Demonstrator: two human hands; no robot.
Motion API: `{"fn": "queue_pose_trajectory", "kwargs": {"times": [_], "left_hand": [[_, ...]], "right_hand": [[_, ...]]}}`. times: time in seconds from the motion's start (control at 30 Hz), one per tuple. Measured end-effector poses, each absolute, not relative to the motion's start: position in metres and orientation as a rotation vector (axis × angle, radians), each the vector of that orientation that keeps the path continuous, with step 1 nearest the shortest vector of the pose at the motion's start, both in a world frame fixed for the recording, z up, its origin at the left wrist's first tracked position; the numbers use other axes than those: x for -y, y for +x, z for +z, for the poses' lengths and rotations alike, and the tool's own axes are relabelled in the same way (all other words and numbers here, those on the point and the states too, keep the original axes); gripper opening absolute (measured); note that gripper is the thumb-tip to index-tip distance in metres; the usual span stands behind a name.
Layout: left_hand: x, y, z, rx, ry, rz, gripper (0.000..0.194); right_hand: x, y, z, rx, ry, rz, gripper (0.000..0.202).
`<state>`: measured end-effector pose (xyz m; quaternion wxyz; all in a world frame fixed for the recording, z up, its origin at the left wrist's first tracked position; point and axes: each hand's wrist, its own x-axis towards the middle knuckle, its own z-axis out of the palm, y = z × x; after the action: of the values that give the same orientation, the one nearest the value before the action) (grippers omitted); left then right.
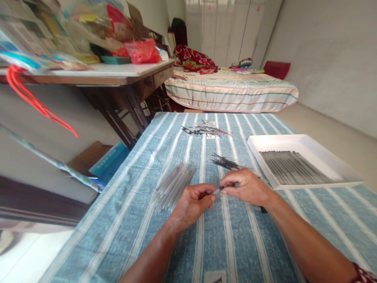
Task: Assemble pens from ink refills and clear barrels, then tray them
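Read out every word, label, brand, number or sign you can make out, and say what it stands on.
No text is legible.
Blue box left of the striped cloth: pale row of marks, too blurred to read.
White slip by the far pile of thin pieces: dark marks, too small.
White patch at the bottom edge: dark mark, cut off by the frame.

We see a white-striped blue tablecloth (135,196) at lower centre and pale grey tubes (175,186) near the middle. At right, we see a plain white box (321,153).
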<state>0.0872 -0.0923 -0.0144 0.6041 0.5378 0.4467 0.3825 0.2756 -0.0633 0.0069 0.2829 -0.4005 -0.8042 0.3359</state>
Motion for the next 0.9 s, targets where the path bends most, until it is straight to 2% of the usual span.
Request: {"fn": "queue_pose_trajectory", "kwargs": {"times": [0.23,0.6,0.77,0.9], "left_hand": [[0.092,0.087,-0.012,-1.028,1.284,0.871,0.015],[0.092,0.088,-0.016,-1.078,1.348,0.889,0.013],[0.093,0.089,-0.014,-1.061,1.351,0.865,0.013],[0.093,0.088,-0.012,-1.055,1.363,0.838,0.016]], "right_hand": [[0.059,0.280,0.001,2.144,-1.053,0.992,0.012],[0.061,0.276,0.002,2.215,-1.046,0.927,0.014],[0.060,0.278,-0.004,2.119,-1.092,1.102,0.011],[0.057,0.279,-0.010,1.904,-1.097,1.379,0.012]]}}
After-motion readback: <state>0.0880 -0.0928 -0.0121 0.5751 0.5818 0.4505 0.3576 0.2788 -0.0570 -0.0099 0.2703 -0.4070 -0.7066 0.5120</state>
